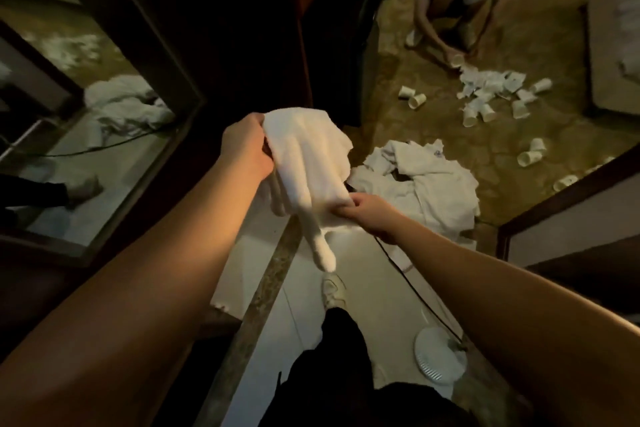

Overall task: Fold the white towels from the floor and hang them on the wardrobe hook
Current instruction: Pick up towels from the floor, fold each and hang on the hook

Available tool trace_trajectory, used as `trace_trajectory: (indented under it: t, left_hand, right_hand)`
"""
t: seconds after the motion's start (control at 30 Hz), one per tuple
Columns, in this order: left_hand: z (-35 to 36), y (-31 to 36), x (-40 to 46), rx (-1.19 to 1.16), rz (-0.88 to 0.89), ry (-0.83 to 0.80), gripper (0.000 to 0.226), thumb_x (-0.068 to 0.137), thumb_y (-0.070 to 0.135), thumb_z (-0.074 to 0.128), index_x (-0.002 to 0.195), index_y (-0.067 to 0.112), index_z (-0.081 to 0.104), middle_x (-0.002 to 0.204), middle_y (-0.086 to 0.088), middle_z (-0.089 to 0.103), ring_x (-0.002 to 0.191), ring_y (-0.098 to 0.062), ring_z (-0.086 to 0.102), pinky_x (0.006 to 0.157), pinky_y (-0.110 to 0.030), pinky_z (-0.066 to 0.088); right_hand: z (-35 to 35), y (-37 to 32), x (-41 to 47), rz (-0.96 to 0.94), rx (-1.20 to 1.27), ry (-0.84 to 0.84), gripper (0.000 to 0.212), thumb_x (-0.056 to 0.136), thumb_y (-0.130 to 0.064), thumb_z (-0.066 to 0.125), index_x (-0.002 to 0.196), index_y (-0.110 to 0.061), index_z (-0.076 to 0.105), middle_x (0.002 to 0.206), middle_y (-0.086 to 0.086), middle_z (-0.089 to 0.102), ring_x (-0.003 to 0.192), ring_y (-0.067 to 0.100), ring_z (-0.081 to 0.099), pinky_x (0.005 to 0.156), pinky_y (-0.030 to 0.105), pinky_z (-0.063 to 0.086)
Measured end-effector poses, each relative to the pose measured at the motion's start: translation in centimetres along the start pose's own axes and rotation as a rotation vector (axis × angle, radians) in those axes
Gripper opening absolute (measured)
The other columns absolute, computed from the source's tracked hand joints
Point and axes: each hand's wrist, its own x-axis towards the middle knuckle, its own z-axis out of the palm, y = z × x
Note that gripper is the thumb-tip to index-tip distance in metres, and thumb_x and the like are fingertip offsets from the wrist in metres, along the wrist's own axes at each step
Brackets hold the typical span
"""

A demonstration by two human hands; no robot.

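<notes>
1. Leftmost, a white towel point(308, 163) is gripped at its upper edge by the left hand point(246, 146), fingers curled into the cloth.
2. Its lower corner is pinched by the right hand point(367, 211).
3. Right of the towel, a towel pile point(429, 184) is seen on the floor, with paper cups point(485, 104) scattered beyond it, contents not discernible.

A dark wardrobe panel point(221, 28) stands close behind the raised towel point(304, 156). Below, a black cable point(408, 277) crosses bare pale floor point(367, 295); heaped white towels point(426, 191) and scattered paper cups point(485, 111) clutter the right.

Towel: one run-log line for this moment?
white towel held up | left hand grips top | right hand pinches lower edge | towel pile on floor
</notes>
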Motion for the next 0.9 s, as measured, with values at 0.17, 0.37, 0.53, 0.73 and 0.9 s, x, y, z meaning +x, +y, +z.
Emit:
trace_trajectory:
  t: [0.17,0.37,0.53,0.73,0.9]
  left_hand:
    - [-6.0,2.9,-6.3,-0.147,0.089,-0.09,0.017,0.102,0.006,0.046,0.088,0.008,0.055,0.066,0.002,0.063,0.056,-0.007,0.06,0.052,-0.018,0.051]
    - [-12.8,2.5,-13.6,-0.073,0.148,-0.157,0.018,0.1,0.013,0.044,0.101,0.006,0.062,0.077,-0.005,0.068,0.043,-0.013,0.059,0.046,-0.023,0.05]
    - [-22.7,-0.7,-19.8,0.254,0.369,-0.208,0.047,0.09,0.064,0.051,0.112,0.026,0.067,0.102,0.001,0.074,0.092,-0.016,0.072,0.074,-0.035,0.055]
    - [-37.0,-5.7,-27.8,0.448,0.375,-0.239,0.069,0.056,0.093,0.062,0.105,0.046,0.056,0.1,0.02,0.071,0.091,-0.002,0.069,0.08,-0.03,0.051]
    - [-45.1,-7.7,-32.5,0.684,0.387,-0.168,0.047,0.084,0.039,0.078,0.124,0.026,0.058,0.112,0.01,0.066,0.102,-0.013,0.063,0.086,-0.034,0.05]
  right_hand:
    - [-0.2,-7.6,-8.0,-0.153,-0.017,0.118,0.027,0.09,-0.059,0.063,0.09,-0.032,0.067,0.093,-0.01,0.071,0.088,0.014,0.069,0.078,0.028,0.053]
    - [3.3,-17.7,-14.5,-0.313,0.066,0.121,0.023,0.092,-0.054,0.065,0.09,-0.031,0.068,0.093,-0.002,0.075,0.08,0.016,0.076,0.075,0.033,0.062]
    - [11.5,-22.3,-20.3,-0.377,0.073,0.045,0.021,0.096,-0.055,0.057,0.101,-0.035,0.059,0.101,-0.006,0.067,0.084,0.011,0.071,0.058,0.013,0.054]
    - [21.0,-25.4,-27.4,-0.336,0.353,-0.054,0.038,0.097,-0.038,0.065,0.117,-0.007,0.067,0.114,0.014,0.073,0.1,0.024,0.074,0.084,0.033,0.061]
    - [25.6,-27.7,-32.9,-0.282,0.513,0.051,0.03,0.092,-0.039,0.073,0.103,-0.013,0.065,0.106,0.008,0.074,0.095,0.024,0.074,0.083,0.037,0.06]
